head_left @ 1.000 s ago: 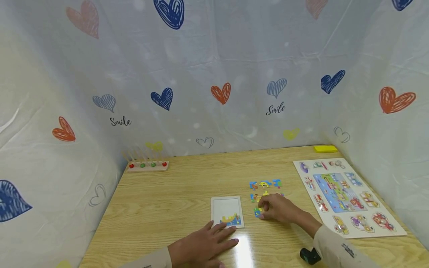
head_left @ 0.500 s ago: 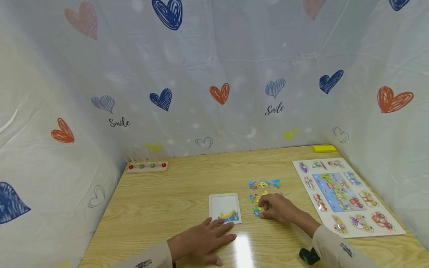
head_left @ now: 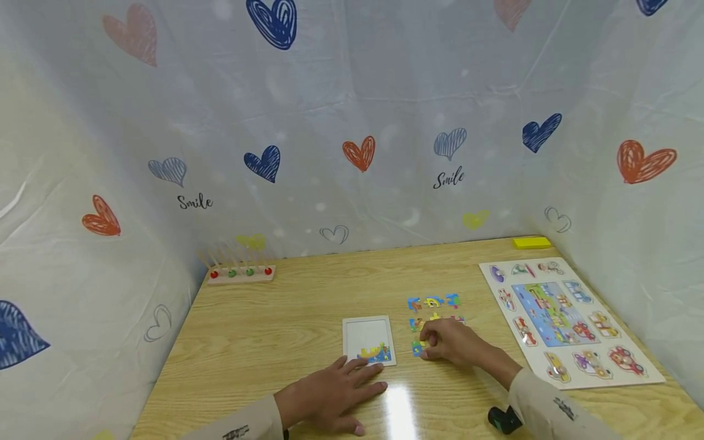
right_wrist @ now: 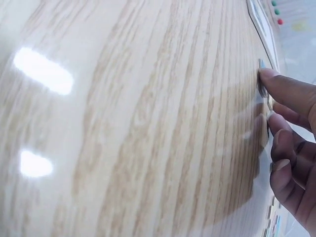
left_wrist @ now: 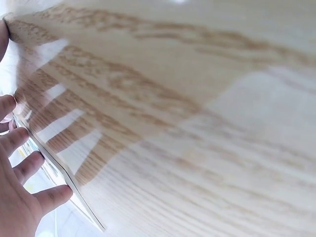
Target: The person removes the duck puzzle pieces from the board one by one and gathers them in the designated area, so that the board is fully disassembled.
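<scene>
A white puzzle tray (head_left: pixel 365 330) lies on the table, with joined yellow and blue jigsaw pieces (head_left: pixel 375 352) along its near edge. My left hand (head_left: pixel 338 394) rests with spread fingers at the tray's near-left corner. In the left wrist view those fingers (left_wrist: pixel 49 197) reach over the tray's edge. To the right of the tray, my right hand (head_left: pixel 453 343) pinches a blue and green puzzle piece (head_left: pixel 416 348) low at the table, partly hidden behind the fingers. The right wrist view shows the thumb (right_wrist: pixel 284 89) on the piece's edge.
Loose puzzle pieces (head_left: pixel 433 302) lie in rows just beyond my right hand. A large picture board (head_left: pixel 514 305) covers the table's right side. A bead stand (head_left: pixel 242 278) is at the back left, a yellow block (head_left: pixel 531 243) at the back right. A dark object (head_left: pixel 503 420) sits beside my right sleeve.
My right hand has shifted slightly left, and the pinched piece with it. The tray moved a little away from me and left in the first half second; the left hand stays at its edge.
</scene>
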Motion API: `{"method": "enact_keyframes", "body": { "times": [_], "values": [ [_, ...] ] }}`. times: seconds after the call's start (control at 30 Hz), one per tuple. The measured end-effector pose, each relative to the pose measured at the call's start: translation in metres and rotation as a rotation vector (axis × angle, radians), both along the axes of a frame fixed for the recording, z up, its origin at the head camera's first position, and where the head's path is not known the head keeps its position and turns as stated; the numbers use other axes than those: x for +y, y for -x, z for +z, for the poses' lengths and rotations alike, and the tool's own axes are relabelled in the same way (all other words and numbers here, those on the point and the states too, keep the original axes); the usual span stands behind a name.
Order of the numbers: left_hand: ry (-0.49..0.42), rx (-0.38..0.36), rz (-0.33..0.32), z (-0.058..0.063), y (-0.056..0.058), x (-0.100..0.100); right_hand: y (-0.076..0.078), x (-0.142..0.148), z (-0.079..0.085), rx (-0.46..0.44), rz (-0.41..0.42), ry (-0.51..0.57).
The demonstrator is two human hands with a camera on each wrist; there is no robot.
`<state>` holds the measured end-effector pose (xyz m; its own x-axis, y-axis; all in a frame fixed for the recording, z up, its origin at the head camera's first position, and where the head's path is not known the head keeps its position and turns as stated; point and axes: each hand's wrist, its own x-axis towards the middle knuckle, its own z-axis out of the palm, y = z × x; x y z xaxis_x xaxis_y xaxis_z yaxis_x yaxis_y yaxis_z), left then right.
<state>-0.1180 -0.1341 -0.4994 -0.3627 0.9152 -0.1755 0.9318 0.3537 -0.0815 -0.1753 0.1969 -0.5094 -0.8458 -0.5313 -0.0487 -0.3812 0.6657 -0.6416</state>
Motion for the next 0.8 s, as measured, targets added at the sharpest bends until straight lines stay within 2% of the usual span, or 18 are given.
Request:
{"method": "enact_keyframes", "body": {
  "times": [0.17, 0.43, 0.57, 0.8],
  "values": [
    [-0.012, 0.004, -0.002, 0.001, 0.0, 0.001, -0.001, -0.001, 0.003, -0.008, 0.021, 0.001],
    [-0.013, 0.014, -0.014, 0.0, 0.002, 0.002, 0.002, 0.001, 0.007, 0.052, 0.006, -0.001],
    [-0.01, 0.006, -0.008, -0.001, 0.003, 0.002, 0.004, 0.0, 0.009, 0.05, 0.022, 0.01],
    [-0.076, 0.025, -0.022, -0.003, -0.002, 0.01, 0.008, -0.006, 0.013, 0.065, 0.048, 0.025]
  ]
}}
